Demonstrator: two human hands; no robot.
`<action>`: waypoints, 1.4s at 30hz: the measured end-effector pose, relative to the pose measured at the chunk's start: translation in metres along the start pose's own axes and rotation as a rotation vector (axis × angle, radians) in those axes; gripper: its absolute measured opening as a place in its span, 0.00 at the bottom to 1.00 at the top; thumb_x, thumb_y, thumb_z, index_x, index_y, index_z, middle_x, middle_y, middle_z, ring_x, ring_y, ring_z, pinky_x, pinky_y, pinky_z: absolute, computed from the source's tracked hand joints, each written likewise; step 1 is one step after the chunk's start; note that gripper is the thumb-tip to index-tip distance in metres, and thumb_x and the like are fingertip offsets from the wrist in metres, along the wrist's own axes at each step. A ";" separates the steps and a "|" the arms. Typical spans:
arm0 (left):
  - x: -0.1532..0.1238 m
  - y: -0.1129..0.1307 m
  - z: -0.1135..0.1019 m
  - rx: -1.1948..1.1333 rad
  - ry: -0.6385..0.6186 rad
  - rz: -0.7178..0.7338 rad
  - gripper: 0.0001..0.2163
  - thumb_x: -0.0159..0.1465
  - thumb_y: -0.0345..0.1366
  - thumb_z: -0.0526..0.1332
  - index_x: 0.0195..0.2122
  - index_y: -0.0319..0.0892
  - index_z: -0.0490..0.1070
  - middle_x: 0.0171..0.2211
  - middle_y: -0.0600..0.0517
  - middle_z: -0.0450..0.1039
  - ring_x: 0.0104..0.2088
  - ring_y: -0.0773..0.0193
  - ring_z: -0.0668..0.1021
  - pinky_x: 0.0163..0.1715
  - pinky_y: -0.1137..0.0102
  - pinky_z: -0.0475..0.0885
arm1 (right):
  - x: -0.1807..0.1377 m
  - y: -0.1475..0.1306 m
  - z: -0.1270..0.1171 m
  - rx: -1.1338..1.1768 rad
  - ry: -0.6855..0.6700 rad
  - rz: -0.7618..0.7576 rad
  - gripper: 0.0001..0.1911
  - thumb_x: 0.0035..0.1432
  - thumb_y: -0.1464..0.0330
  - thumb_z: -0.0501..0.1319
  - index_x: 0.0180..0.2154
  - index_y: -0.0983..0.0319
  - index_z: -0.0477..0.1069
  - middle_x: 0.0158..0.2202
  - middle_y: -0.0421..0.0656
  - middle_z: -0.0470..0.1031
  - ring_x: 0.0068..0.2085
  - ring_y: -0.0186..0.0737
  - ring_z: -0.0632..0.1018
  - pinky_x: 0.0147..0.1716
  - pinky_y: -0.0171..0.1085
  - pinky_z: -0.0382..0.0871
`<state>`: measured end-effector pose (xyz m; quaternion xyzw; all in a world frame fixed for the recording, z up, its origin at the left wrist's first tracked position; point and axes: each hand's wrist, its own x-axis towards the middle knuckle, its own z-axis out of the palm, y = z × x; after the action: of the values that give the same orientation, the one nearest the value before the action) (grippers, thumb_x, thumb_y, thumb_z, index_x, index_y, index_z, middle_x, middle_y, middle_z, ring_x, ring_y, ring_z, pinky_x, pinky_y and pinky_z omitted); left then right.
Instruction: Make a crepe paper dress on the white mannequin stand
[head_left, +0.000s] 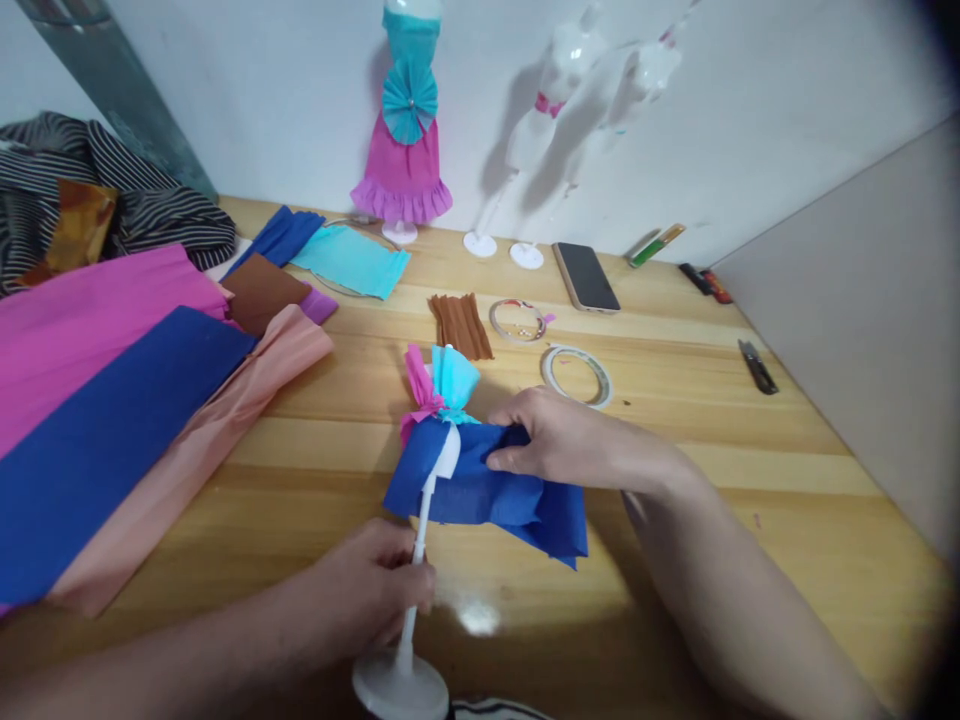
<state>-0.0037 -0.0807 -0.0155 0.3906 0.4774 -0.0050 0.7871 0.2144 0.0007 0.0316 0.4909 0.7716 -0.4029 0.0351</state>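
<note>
A small white mannequin leans toward the table, its stand [402, 684] with a round base closest to me. My left hand [386, 580] is closed around the thin stand pole. Blue crepe paper [480, 480] hangs around the mannequin's lower body and spreads out to the right. My right hand [536, 430] pinches that blue paper near its upper edge, with the thumb in front. Beyond the blue, the mannequin's upper part carries gathered turquoise paper [454, 380] and pink paper [421, 385]. Most of the mannequin's body is hidden by paper.
At the wall stand a mannequin in a turquoise and pink dress [405, 160] and two white mannequins. Behind my right hand lie tape rolls [577, 374], pleated brown paper [461, 325] and a phone [586, 277]. A cutter [757, 367] lies right; crepe sheets [127, 440] cover the left.
</note>
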 end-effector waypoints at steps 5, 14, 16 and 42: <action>-0.010 0.001 -0.012 0.095 0.025 -0.053 0.11 0.49 0.45 0.55 0.21 0.42 0.60 0.07 0.62 0.54 0.08 0.76 0.54 0.10 0.78 0.49 | -0.001 -0.001 0.000 -0.022 0.017 -0.020 0.08 0.50 0.70 0.61 0.21 0.64 0.65 0.19 0.35 0.62 0.23 0.30 0.64 0.21 0.30 0.51; -0.013 0.003 -0.013 0.200 0.022 -0.138 0.12 0.53 0.48 0.53 0.25 0.43 0.58 0.09 0.61 0.58 0.07 0.74 0.57 0.05 0.80 0.50 | -0.001 0.001 0.003 -0.029 0.091 -0.026 0.12 0.52 0.68 0.60 0.21 0.62 0.60 0.19 0.34 0.60 0.22 0.29 0.60 0.21 0.31 0.50; -0.015 0.007 -0.010 0.214 0.014 -0.153 0.13 0.53 0.48 0.53 0.25 0.43 0.57 0.09 0.61 0.58 0.07 0.74 0.57 0.05 0.80 0.51 | -0.002 -0.001 0.005 0.017 0.123 -0.035 0.13 0.53 0.67 0.58 0.20 0.62 0.58 0.19 0.34 0.57 0.23 0.29 0.59 0.21 0.31 0.50; -0.015 0.008 0.001 0.324 -0.025 -0.192 0.09 0.59 0.42 0.52 0.28 0.42 0.62 0.11 0.61 0.58 0.10 0.72 0.60 0.07 0.79 0.55 | 0.015 -0.015 0.026 0.767 0.097 0.057 0.15 0.52 0.62 0.61 0.31 0.69 0.75 0.27 0.44 0.75 0.29 0.37 0.73 0.30 0.36 0.66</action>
<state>-0.0080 -0.0812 0.0014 0.4649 0.4955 -0.1617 0.7157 0.1865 -0.0082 0.0162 0.5081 0.5518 -0.6374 -0.1765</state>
